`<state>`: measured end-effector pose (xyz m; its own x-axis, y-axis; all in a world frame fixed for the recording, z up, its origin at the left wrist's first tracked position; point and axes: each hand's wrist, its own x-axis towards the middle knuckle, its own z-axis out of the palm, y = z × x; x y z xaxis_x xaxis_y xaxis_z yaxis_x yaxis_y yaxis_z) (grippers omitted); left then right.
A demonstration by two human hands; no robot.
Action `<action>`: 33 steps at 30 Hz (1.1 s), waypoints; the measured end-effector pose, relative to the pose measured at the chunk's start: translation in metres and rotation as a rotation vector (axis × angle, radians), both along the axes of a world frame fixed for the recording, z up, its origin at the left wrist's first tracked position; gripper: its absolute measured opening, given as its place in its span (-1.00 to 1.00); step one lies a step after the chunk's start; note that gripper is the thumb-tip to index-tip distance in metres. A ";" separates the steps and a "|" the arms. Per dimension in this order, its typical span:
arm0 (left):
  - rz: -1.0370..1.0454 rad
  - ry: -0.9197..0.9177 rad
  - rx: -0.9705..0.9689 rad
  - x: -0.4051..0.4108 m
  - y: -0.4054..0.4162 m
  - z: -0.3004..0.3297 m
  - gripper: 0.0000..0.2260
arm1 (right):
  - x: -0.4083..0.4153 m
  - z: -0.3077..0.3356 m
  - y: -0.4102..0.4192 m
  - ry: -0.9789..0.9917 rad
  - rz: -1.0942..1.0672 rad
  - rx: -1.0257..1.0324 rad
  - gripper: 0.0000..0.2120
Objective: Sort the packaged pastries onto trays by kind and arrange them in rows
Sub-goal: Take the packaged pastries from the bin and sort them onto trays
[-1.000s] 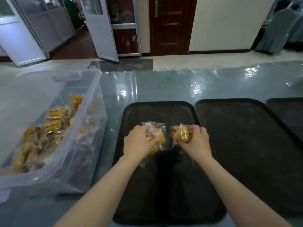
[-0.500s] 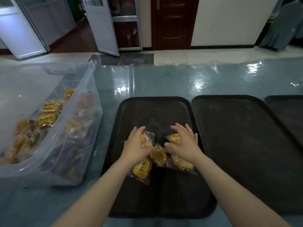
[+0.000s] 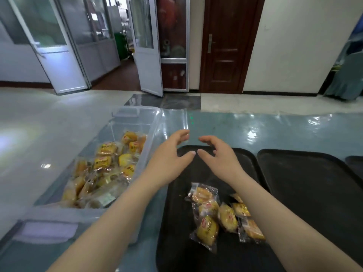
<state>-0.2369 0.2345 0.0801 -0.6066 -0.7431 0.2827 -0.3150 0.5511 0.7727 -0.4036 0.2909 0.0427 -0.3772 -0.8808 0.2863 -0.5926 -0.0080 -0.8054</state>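
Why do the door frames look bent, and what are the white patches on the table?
Head view: the wide-angle lens bows the glass doors outward near the edges; white glare streaks the glossy table and the clear bin; both hands are slightly motion-blurred.

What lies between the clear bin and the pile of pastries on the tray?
In the head view, the left forearm crosses between the clear bin and the pastries; beneath it, table and bare tray.

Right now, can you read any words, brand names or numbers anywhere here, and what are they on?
None can be read.
Pastry packets in the clear bin: red logo and dark print on yellow, too blurred.
Pastry packets on the black tray: the same logo and print, too blurred.
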 end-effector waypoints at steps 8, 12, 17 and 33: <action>0.072 0.073 0.049 0.125 -0.077 0.027 -0.59 | 0.107 0.048 -0.060 -0.090 0.058 -0.112 -0.76; 0.128 0.066 0.050 0.183 -0.124 0.023 -0.61 | 0.147 0.051 -0.096 -0.076 0.067 -0.107 -0.76; 0.110 -0.056 0.021 0.219 -0.182 0.017 -0.57 | 0.169 0.047 -0.142 0.006 0.053 -0.018 -0.71; 0.036 -0.694 -0.018 0.170 -0.327 -0.113 -0.21 | 0.156 -0.021 -0.316 0.861 0.055 0.572 -0.34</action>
<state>-0.0668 -0.0930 -0.0326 -0.6268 -0.7648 -0.1492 -0.7511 0.5421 0.3766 -0.2480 -0.0249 0.0220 -0.1981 -0.9798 -0.0266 -0.9802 0.1982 -0.0013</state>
